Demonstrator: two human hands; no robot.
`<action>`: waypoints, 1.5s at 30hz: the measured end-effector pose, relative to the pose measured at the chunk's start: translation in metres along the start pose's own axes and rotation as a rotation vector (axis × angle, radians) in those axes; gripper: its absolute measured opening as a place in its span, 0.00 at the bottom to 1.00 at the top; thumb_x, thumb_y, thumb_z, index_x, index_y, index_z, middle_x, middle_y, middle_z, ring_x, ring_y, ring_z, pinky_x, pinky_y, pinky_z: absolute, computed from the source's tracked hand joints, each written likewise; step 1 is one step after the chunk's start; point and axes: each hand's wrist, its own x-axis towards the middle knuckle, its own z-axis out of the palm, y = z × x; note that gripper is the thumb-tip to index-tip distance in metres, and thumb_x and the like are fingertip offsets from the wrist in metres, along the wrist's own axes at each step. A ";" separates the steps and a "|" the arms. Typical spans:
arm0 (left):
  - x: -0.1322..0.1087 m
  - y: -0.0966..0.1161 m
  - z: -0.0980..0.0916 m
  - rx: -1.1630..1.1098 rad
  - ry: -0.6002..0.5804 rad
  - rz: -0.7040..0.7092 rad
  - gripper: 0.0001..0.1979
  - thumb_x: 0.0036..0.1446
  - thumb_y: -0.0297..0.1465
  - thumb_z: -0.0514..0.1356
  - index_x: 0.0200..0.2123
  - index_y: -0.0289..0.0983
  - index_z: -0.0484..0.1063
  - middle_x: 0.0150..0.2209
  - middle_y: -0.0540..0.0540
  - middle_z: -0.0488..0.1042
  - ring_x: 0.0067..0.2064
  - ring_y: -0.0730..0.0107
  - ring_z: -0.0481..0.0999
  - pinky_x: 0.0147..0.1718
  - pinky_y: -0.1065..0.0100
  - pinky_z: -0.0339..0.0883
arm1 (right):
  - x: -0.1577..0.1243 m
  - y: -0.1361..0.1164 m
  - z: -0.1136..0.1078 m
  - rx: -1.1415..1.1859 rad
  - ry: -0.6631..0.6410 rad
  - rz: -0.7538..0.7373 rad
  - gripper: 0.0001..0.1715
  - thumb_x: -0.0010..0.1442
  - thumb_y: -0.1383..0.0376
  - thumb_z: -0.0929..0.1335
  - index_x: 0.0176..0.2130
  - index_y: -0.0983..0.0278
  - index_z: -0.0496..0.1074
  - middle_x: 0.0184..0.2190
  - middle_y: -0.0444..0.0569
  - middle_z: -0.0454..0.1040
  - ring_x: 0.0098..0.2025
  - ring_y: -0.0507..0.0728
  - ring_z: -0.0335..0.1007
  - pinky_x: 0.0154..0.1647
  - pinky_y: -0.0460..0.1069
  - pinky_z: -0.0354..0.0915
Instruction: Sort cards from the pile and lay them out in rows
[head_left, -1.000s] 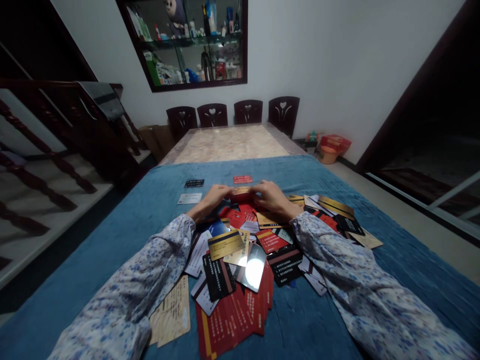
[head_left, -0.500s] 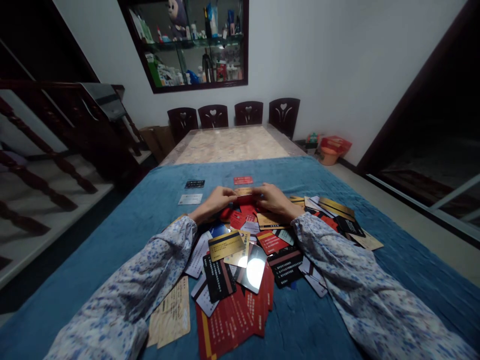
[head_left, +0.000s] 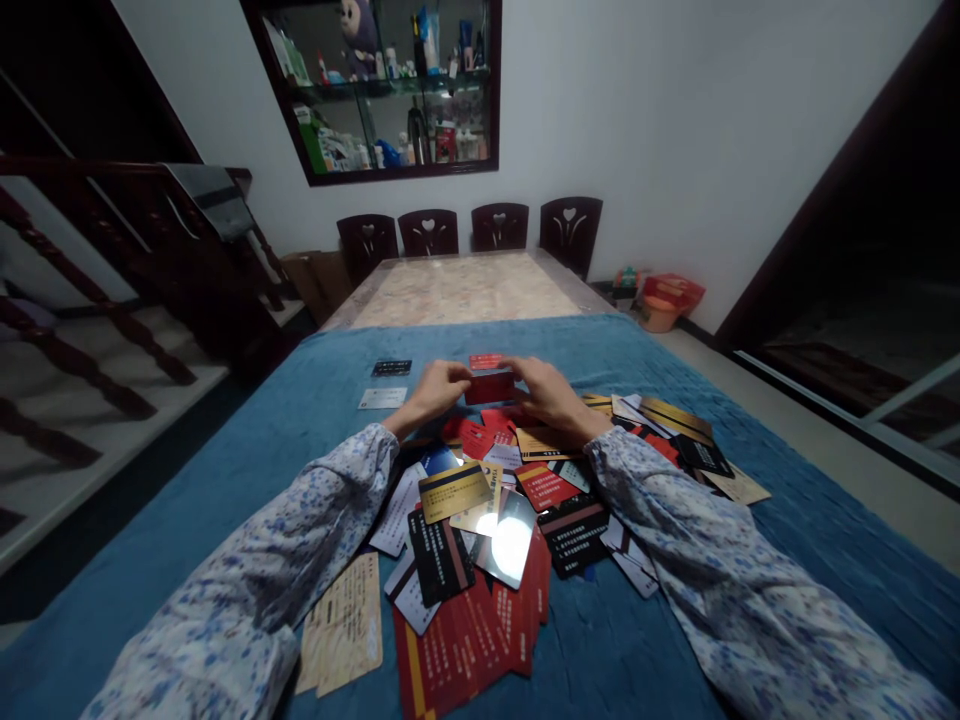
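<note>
My left hand (head_left: pixel 439 392) and my right hand (head_left: pixel 550 393) together pinch a red card (head_left: pixel 490 387) by its two ends, raised a little over the far edge of a heap of cards (head_left: pixel 501 510). The heap holds red, black, gold and white cards spread on a blue cloth (head_left: pixel 225 500). Beyond my hands lie a single red card (head_left: pixel 485 360), a black card (head_left: pixel 391 368) and a white card (head_left: pixel 382 398), each flat on the cloth. Flowered sleeves cover both my forearms.
A long marble-topped table (head_left: pixel 465 290) runs on past the blue cloth to a row of dark chairs (head_left: pixel 465 230) by the wall. A wooden stair rail (head_left: pixel 112 270) stands at the left. Red and orange tubs (head_left: pixel 667 298) sit on the floor at the right.
Both hands have lifted and moved slightly away from me. The card between them showed a gold face before; now a red face shows.
</note>
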 end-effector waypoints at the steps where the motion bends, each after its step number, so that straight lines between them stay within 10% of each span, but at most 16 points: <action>1: 0.001 0.001 -0.001 -0.004 0.009 0.000 0.13 0.48 0.26 0.58 0.33 0.33 0.83 0.31 0.47 0.83 0.35 0.66 0.79 0.39 0.69 0.73 | 0.000 -0.002 0.000 -0.041 0.008 -0.008 0.28 0.60 0.72 0.67 0.59 0.66 0.69 0.48 0.58 0.77 0.46 0.63 0.70 0.44 0.52 0.62; 26: 0.007 0.003 -0.005 0.069 0.163 0.055 0.16 0.52 0.25 0.60 0.45 0.34 0.78 0.37 0.46 0.83 0.38 0.65 0.80 0.43 0.67 0.72 | 0.015 -0.010 -0.016 -0.307 0.064 -0.082 0.25 0.62 0.66 0.66 0.59 0.67 0.69 0.54 0.64 0.69 0.52 0.68 0.57 0.44 0.56 0.58; 45: 0.040 -0.025 -0.012 0.440 -0.040 0.329 0.21 0.53 0.30 0.64 0.52 0.34 0.74 0.51 0.37 0.73 0.54 0.51 0.71 0.57 0.53 0.66 | 0.046 0.045 -0.005 -0.038 -0.031 -0.151 0.24 0.61 0.61 0.70 0.56 0.65 0.71 0.53 0.59 0.70 0.51 0.64 0.65 0.53 0.57 0.64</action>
